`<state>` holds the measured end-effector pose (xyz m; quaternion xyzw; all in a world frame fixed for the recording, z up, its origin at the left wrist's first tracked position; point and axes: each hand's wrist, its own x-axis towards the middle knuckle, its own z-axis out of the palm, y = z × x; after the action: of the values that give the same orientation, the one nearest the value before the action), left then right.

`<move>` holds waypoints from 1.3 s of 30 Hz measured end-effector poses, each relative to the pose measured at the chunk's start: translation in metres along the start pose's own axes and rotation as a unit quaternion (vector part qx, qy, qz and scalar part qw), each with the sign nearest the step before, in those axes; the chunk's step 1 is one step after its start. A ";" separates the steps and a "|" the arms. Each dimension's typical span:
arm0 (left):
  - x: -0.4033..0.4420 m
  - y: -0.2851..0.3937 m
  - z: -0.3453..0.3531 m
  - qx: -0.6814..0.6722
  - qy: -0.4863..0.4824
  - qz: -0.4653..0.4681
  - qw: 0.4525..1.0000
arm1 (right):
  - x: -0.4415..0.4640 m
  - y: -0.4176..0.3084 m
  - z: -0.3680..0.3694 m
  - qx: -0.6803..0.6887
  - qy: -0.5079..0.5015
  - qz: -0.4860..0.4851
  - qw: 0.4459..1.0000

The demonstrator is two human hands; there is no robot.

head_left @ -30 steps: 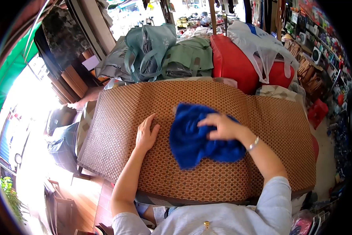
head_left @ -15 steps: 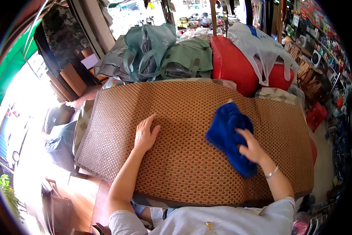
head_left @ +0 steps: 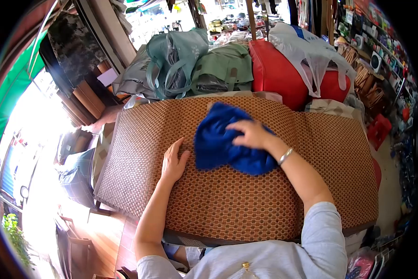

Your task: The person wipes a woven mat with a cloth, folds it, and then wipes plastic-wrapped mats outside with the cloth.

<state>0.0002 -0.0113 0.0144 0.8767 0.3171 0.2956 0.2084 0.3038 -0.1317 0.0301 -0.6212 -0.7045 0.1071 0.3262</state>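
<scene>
"So where was the blue cloth point(head_left: 227, 151)?"

"Spread on the woven mat point(head_left: 237, 204), under the right hand point(head_left: 251, 135), whose fingers were loosely bent over it."

"And the left hand point(head_left: 174, 163)?"

"Nearly open, palm down on the mat, holding nothing."

A cluttered shop, with packed shelves point(head_left: 389, 58) and bags point(head_left: 178, 60) beyond a woven mat point(head_left: 232, 200).

Left hand point(head_left: 173, 165): flat, slightly spread | Right hand point(head_left: 251, 135): palm-down, loosely curled
</scene>
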 end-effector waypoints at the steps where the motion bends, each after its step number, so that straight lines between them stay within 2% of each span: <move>1: -0.001 0.001 0.000 0.011 -0.003 0.001 1.000 | 0.004 0.024 -0.010 0.001 0.031 0.033 0.999; 2: -0.001 0.004 -0.002 0.011 0.001 0.000 1.000 | 0.000 0.032 -0.027 0.007 0.063 0.108 0.992; 3: -0.002 0.007 -0.003 0.028 -0.007 -0.004 1.000 | -0.007 0.050 -0.038 0.038 0.100 0.139 0.984; 5: -0.002 0.008 -0.003 0.040 -0.013 -0.007 0.999 | -0.041 0.095 -0.048 0.235 0.185 0.167 0.940; 6: -0.002 0.006 -0.003 0.043 -0.015 0.001 0.999 | -0.068 0.106 -0.049 0.284 0.217 0.205 0.911; 8: 0.001 0.004 -0.001 0.039 -0.013 0.007 0.999 | -0.129 0.100 -0.049 0.244 0.189 0.266 0.913; 12: 0.003 0.008 -0.001 0.065 -0.035 0.017 0.997 | -0.204 -0.003 -0.042 0.257 0.112 0.232 0.931; 13: 0.003 0.008 -0.001 0.072 -0.033 0.016 0.997 | -0.206 -0.028 -0.043 0.189 0.087 0.192 0.959; 14: 0.003 0.008 0.000 0.078 -0.030 0.016 0.996 | -0.213 -0.042 -0.037 0.048 0.056 0.153 0.986; 16: 0.004 0.007 0.000 0.062 -0.034 0.016 0.997 | -0.194 -0.087 -0.039 0.022 -0.017 0.044 0.999; 17: 0.003 0.007 0.001 0.046 -0.029 0.000 0.999 | -0.176 -0.109 -0.044 0.029 -0.095 0.021 0.995; 20: 0.003 0.000 -0.001 0.005 -0.013 -0.006 1.000 | -0.127 -0.119 -0.023 0.073 -0.209 -0.095 0.970; 22: 0.002 -0.005 0.001 -0.022 0.001 0.003 1.000 | -0.089 -0.107 -0.003 0.090 -0.234 -0.126 0.960; 23: 0.001 -0.008 0.001 -0.034 0.005 0.003 0.999 | -0.066 -0.101 0.000 0.098 -0.252 -0.111 0.956; 24: 0.002 -0.010 0.001 -0.046 0.009 0.005 0.999 | -0.043 -0.089 0.003 0.090 -0.242 -0.112 0.959; 27: 0.001 -0.003 -0.002 -0.047 0.007 -0.007 0.999 | 0.010 -0.024 0.006 0.041 -0.079 -0.060 0.994; 30: -0.001 -0.003 -0.002 -0.056 0.009 -0.019 0.998 | 0.024 0.029 -0.019 0.028 0.057 0.101 0.993; 32: -0.001 -0.001 -0.003 -0.030 -0.004 -0.020 0.999 | 0.012 0.070 -0.033 0.030 0.128 0.157 0.979; 33: -0.002 0.000 -0.003 -0.032 -0.003 -0.021 0.999 | -0.002 0.084 -0.040 0.149 0.147 0.155 0.965; 35: -0.001 0.001 -0.005 -0.029 -0.011 -0.024 0.999 | -0.048 0.082 -0.055 0.255 0.150 0.189 0.936; 36: -0.001 0.002 -0.005 -0.033 -0.011 -0.023 0.999 | -0.076 0.076 -0.058 0.244 0.134 0.184 0.943; 37: -0.001 0.003 -0.006 -0.012 -0.012 -0.017 1.000 | -0.100 0.064 -0.060 0.230 0.103 0.221 0.942; 39: 0.000 -0.001 -0.001 0.018 -0.015 -0.007 1.000 | -0.141 0.021 -0.057 0.202 0.068 0.193 0.958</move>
<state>-0.0009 -0.0106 0.0152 0.8825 0.3250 0.2755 0.1994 0.3566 -0.2755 0.0165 -0.6725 -0.5110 0.2651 0.4651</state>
